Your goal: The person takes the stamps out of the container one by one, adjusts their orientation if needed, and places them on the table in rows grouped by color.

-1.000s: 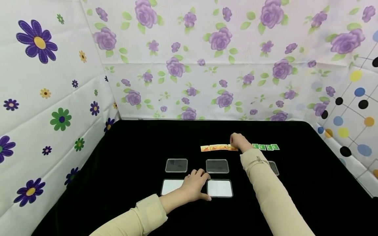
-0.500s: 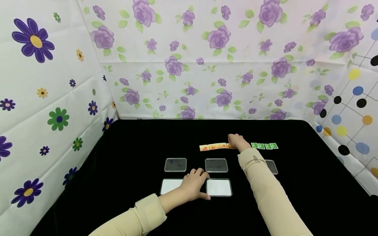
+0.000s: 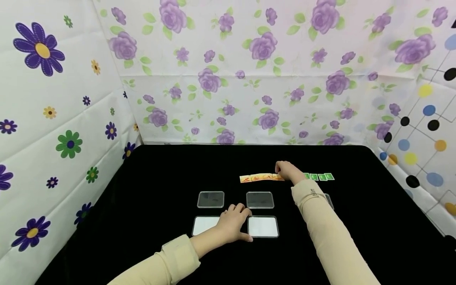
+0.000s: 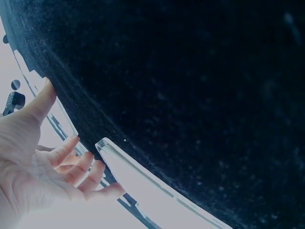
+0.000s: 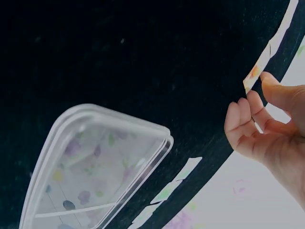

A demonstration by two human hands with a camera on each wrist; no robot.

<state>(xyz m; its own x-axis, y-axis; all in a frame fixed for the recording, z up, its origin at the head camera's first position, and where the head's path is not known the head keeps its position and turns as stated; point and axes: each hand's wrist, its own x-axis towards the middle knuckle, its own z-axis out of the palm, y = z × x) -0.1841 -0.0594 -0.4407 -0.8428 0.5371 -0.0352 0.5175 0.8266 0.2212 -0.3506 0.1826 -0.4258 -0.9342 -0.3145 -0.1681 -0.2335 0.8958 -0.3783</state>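
My left hand (image 3: 233, 223) rests with fingers spread between two cases with white faces. Its thumb and fingertips lie along the left side of the right white case (image 3: 263, 227); its wrist covers part of the left white case (image 3: 205, 225). My right hand (image 3: 289, 171) is farther back, at the right end of a row of orange picture cards (image 3: 261, 177). In the right wrist view, its thumb and index finger pinch at the edges of the end orange card (image 5: 254, 71), other fingers curled. Right of that hand lies a row of small green cards (image 3: 322, 177).
Two clear plastic cases, a left one (image 3: 211, 199) and a middle one (image 3: 260, 200), lie behind the white ones. A third clear case (image 5: 95, 162) is mostly hidden by my right sleeve in the head view. Patterned cloth walls (image 3: 228, 91) enclose the black table (image 3: 160, 178).
The head view has shifted slightly. My right hand has stayed at the end of the orange row, with its wrist and sleeve edging right over the green cards. The left hand has not moved.
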